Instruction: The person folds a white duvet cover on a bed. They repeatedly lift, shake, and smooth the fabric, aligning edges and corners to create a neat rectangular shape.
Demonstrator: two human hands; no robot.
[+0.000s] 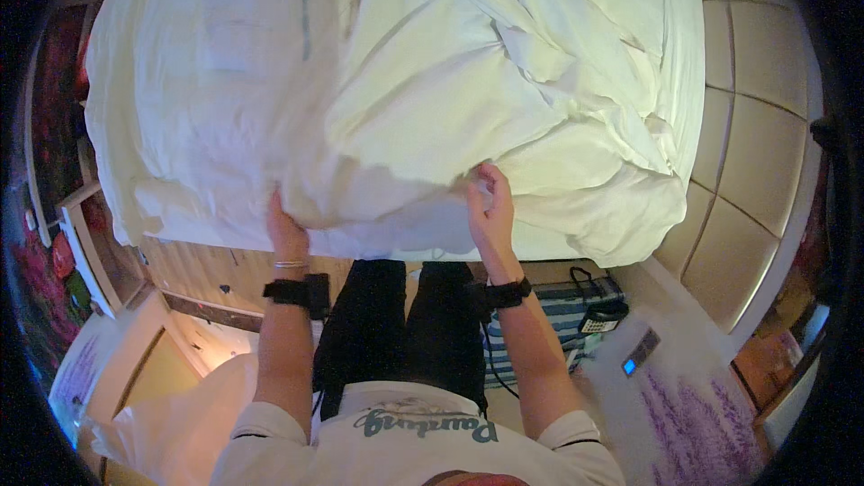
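Note:
A wrinkled white duvet (418,121) lies over a bed, its near edge bunched above a flat white sheet (405,236). My right hand (491,212) has its fingers curled on the duvet's near edge and pinches the fabric. To the left, my left hand (289,233) rests against the white bedding with its fingers pointing forward. Motion blur and the pale cloth hide those fingertips, so its grip is unclear. Both wrists wear black straps.
A padded tan headboard (736,216) borders the right side. Below the bed edge are a striped fabric item (540,324) and a black telephone (603,317). A wooden bed panel (209,270) and a white-edged frame (91,263) stand left. A wall switch panel (640,352) glows blue.

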